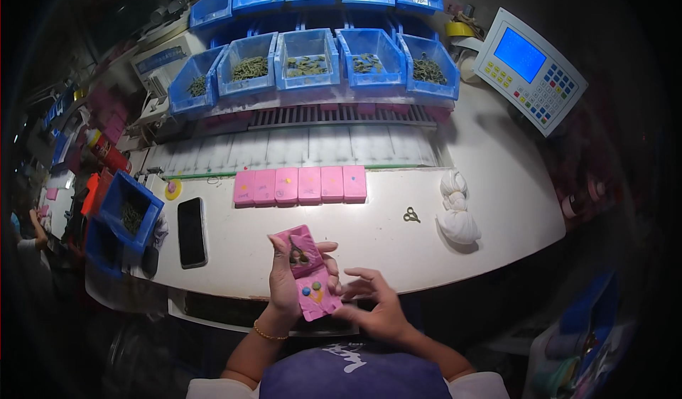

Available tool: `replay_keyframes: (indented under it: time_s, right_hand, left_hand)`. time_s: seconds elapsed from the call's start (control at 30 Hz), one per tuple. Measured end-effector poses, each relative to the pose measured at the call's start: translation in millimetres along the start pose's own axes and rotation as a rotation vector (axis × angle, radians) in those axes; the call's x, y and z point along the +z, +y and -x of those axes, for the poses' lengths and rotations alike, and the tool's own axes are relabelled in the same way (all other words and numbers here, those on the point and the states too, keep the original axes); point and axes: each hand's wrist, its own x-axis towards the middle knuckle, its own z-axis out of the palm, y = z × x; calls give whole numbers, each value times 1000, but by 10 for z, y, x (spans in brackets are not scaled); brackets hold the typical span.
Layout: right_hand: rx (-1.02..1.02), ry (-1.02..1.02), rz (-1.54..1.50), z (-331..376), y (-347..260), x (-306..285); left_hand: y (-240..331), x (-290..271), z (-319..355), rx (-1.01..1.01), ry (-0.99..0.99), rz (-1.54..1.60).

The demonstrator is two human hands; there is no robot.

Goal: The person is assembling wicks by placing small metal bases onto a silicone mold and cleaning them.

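Observation:
My left hand [286, 285] is closed around a pink rubber mould [317, 306], which lies spread like a book in front of my body. A dark green wax piece [298, 252] sits in its upper half. The lower half shows a blue spot, a green spot and yellow marks. My right hand [380, 312] is beside the mould's lower right corner, fingers apart, slightly blurred. Its thumb is close to that corner; whether it touches is unclear. A small green looped wax piece [411, 215] lies on the white table [355, 253], to the right of the mould.
A row of pink moulds [299, 185] stands along the table's back. Left are a phone [191, 233] and a blue bin [130, 211]; right is a bundled white cloth [457, 211]. Blue bins [307, 58] of green pieces stand behind, beside a keypad panel [529, 71]. Far left, another person's arm [37, 232] shows.

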Motion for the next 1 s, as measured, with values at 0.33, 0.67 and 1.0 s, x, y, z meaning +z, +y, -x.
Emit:
replay_keyframes:
  time_s: [0.33, 0.67, 1.0]
  right_hand:
    - [-348, -31, 342, -573, -350, -60]
    - [26, -17, -99, -553, -308, -102]
    - [-232, -21, 50, -428, -319, -204]
  left_hand:
    - [125, 314, 143, -161, -88, -419]
    - [42, 271, 152, 963, 11, -1504]
    - [116, 121, 76, 962, -133, -1578]
